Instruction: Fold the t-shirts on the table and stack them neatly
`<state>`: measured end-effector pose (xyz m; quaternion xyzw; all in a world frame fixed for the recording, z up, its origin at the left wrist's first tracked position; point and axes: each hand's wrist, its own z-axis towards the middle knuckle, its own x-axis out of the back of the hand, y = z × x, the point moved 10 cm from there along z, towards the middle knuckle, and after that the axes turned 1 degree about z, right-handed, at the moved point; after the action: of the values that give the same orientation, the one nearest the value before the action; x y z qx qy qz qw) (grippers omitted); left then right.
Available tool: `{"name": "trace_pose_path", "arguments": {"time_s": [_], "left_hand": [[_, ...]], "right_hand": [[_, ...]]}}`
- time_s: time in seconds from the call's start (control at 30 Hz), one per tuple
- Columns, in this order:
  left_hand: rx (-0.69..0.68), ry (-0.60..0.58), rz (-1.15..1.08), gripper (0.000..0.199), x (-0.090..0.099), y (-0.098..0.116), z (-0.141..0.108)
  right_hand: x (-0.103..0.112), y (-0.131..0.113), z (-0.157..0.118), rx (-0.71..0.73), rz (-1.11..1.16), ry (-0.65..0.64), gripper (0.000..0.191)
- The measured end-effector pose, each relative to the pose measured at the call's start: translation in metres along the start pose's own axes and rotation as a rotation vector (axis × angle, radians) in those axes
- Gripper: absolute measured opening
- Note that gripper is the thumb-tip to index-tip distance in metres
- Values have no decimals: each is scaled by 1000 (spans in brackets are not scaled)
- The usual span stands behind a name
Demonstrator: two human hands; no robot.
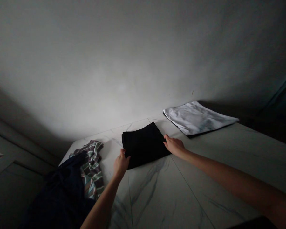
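A folded black cloth (144, 144) lies on the white marbled table (154, 187), its far corner slightly raised. My left hand (121, 162) grips its left edge between thumb and fingers. On the opposite edge, my right hand (174, 145) pinches the cloth near the right corner. Beyond my right hand, a folded white cloth (197, 117) rests flat, with a dark layer showing beneath it.
At the left end of the table sit a striped cloth (95, 162) and a dark blue cloth (64, 187), heaped and unfolded. A pale wall (124, 63) rises behind the table. A panelled door or cabinet (11, 178) stands at the left.
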<state>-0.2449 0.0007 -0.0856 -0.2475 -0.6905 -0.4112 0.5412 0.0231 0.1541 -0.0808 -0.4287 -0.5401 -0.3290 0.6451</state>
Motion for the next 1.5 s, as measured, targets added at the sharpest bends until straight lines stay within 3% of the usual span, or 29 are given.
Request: {"name": "trace_pose_path", "arguments": {"time_s": [0.17, 0.27, 0.37, 0.57, 0.7, 0.77, 0.87, 0.97, 1.03, 1.07, 1.2, 1.27, 1.37, 1.5], "left_hand": [[106, 111, -172, 37, 22, -3, 59], [203, 184, -221, 32, 32, 1, 99], [238, 231, -230, 28, 31, 8, 120], [145, 358, -162, 32, 19, 9, 113], [93, 324, 31, 31, 15, 11, 113], [106, 311, 132, 33, 19, 14, 113], [80, 414, 281, 39, 34, 34, 104], [-123, 516, 299, 38, 32, 74, 87], [-252, 480, 247, 43, 14, 94, 79], [-273, 429, 225, 50, 2, 97, 78], [-178, 234, 159, 62, -30, 77, 88], [-138, 259, 128, 61, -25, 63, 94], [-96, 307, 122, 61, -12, 49, 101], [-59, 179, 130, 64, -19, 39, 102]], "right_hand": [[9, -4, 57, -145, 164, -74, 30], [10, -8, 98, -235, 206, -49, 37], [3, -10, 119, -288, 215, 22, 38], [-16, -5, 124, -269, 185, 139, 33], [-19, -5, 133, -235, 136, 126, 32], [-16, -8, 135, -245, 128, 111, 33], [-6, -20, 127, -245, 110, 158, 39], [0, -58, 114, 40, 75, 255, 45], [-12, -77, 105, 223, 63, 208, 51], [-22, -78, 104, 248, 65, 147, 54], [-49, -57, 113, 160, 80, -74, 59], [-48, -51, 119, 138, 74, -84, 60], [-38, -49, 123, 127, 66, -1, 63], [-39, -48, 112, 116, 71, -34, 61]]}}
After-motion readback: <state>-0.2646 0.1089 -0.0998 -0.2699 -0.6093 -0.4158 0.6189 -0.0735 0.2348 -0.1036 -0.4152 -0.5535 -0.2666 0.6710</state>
